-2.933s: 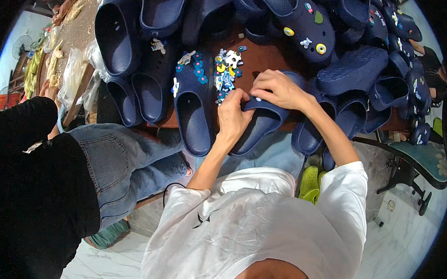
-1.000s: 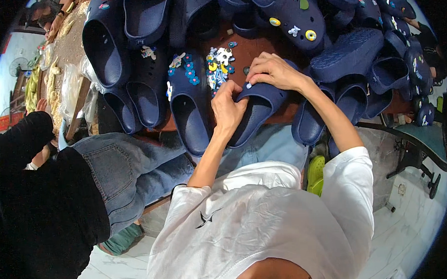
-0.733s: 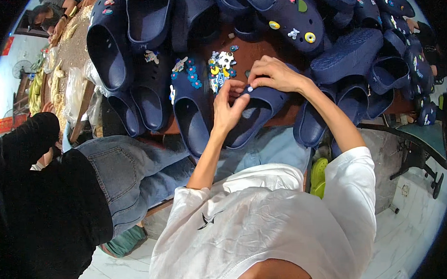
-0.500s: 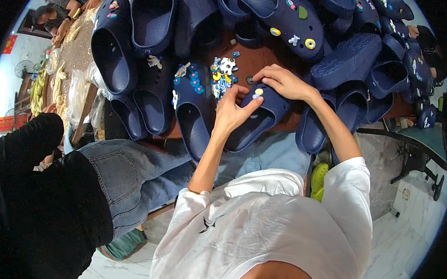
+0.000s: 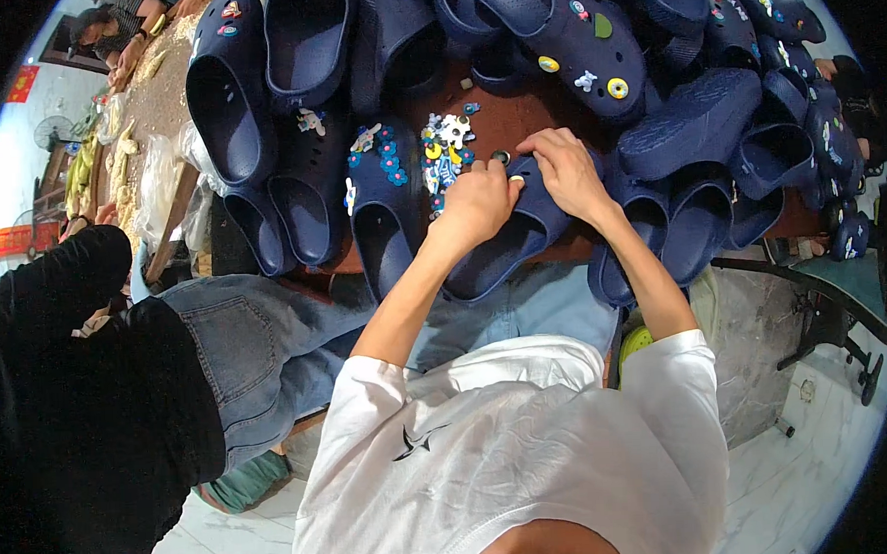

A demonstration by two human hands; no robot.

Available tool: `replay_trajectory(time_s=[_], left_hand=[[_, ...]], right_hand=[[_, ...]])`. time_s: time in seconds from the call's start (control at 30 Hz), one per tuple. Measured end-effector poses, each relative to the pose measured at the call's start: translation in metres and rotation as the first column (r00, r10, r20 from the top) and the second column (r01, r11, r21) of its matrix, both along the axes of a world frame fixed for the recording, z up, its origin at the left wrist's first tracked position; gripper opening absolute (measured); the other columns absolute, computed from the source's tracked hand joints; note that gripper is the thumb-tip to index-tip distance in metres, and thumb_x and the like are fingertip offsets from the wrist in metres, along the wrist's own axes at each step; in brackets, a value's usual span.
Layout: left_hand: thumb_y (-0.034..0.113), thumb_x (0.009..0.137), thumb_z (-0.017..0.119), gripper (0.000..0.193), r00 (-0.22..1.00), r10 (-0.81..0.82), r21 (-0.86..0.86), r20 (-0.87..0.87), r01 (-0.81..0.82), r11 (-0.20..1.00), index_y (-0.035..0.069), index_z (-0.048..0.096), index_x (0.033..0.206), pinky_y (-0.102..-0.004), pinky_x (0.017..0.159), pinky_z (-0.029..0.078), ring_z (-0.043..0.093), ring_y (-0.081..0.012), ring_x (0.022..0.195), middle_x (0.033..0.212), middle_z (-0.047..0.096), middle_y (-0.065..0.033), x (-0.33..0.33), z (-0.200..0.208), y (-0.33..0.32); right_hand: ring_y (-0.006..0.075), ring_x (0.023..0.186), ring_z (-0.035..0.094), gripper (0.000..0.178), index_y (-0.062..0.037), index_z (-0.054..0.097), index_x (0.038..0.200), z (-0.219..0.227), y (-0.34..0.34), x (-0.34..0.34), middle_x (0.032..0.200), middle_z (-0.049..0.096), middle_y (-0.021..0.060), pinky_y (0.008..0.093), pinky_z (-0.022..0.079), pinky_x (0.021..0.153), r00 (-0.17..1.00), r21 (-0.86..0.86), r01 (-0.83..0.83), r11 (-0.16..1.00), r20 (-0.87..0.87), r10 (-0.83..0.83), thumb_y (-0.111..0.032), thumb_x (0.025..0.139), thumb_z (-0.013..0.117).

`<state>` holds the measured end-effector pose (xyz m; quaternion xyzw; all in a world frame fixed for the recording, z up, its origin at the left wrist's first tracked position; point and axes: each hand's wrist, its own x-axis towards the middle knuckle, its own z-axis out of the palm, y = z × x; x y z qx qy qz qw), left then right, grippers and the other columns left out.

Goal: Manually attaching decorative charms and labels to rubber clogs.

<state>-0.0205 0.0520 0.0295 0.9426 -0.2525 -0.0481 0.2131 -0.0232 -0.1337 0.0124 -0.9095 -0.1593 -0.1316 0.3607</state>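
Observation:
A dark blue clog (image 5: 510, 256) lies at the table's near edge, its toe pointing away from me. My right hand (image 5: 570, 177) grips its toe end from the right, the fingers bent over the top. Curled over the clog's upper from the left is my left hand (image 5: 482, 202); whatever its fingertips pinch is hidden. A pale yellow charm (image 5: 516, 179) shows beside my left thumb. Just beyond the fingertips sits a small dark round piece (image 5: 501, 158). Loose colourful shoe charms (image 5: 446, 153) are heaped to the left, beside another clog (image 5: 387, 170) trimmed with blue flower charms.
Many more blue clogs (image 5: 689, 123) crowd the table's far and right sides, some decorated. At the left, a person in black (image 5: 83, 412) and jeans stands close by. Clear plastic bags (image 5: 158, 190) hang beyond them. An office chair (image 5: 830, 290) stands at the right.
My left hand has turned over and moved right and forward across the clog's upper, covering part of the charms there. My right hand has shifted slightly, its fingers still on the toe.

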Motion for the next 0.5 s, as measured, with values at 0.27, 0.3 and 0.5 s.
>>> replay_trajectory(time_s=[0.27, 0.3, 0.5], left_hand=[[0.021, 0.094, 0.057, 0.027, 0.995, -0.091, 0.109, 0.030, 0.088, 0.990, -0.006, 0.063, 0.094, -0.0441, 0.067, 0.056, 0.068, -0.0384, 0.078, 0.085, 0.066, -0.0231, 0.000, 0.004, -0.011], [0.021, 0.094, 0.057, 0.027, 0.996, -0.089, 0.109, 0.032, 0.085, 0.990, -0.006, 0.063, 0.094, -0.0441, 0.067, 0.056, 0.068, -0.0384, 0.078, 0.085, 0.066, -0.0231, -0.001, 0.002, -0.011], [0.017, 0.092, 0.060, 0.024, 0.996, -0.084, 0.023, 0.020, 0.084, 0.996, -0.005, 0.065, 0.083, -0.0460, 0.065, 0.054, 0.067, -0.0395, 0.072, 0.074, 0.066, -0.0244, 0.001, 0.004, -0.011]], right_hand=[[0.0323, 0.099, 0.057, 0.018, -0.0042, 0.066, 0.096, 0.000, 0.000, -0.001, 0.098, 0.065, 0.0108, 0.0433, 0.045, 0.087, 1.000, -0.001, 0.007, 1.000, -0.003, -0.007, -0.003, 0.085, 0.052], [0.0323, 0.099, 0.057, 0.018, -0.0042, 0.066, 0.096, -0.001, 0.000, -0.001, 0.098, 0.065, 0.0108, 0.0433, 0.045, 0.087, 1.000, -0.001, 0.005, 1.000, -0.001, -0.005, -0.003, 0.085, 0.052], [0.0319, 0.100, 0.057, 0.018, -0.0051, 0.066, 0.096, -0.003, 0.000, 0.000, 0.099, 0.065, 0.0103, 0.0431, 0.044, 0.087, 1.000, 0.002, 0.022, 1.000, -0.011, -0.022, -0.005, 0.086, 0.052]])
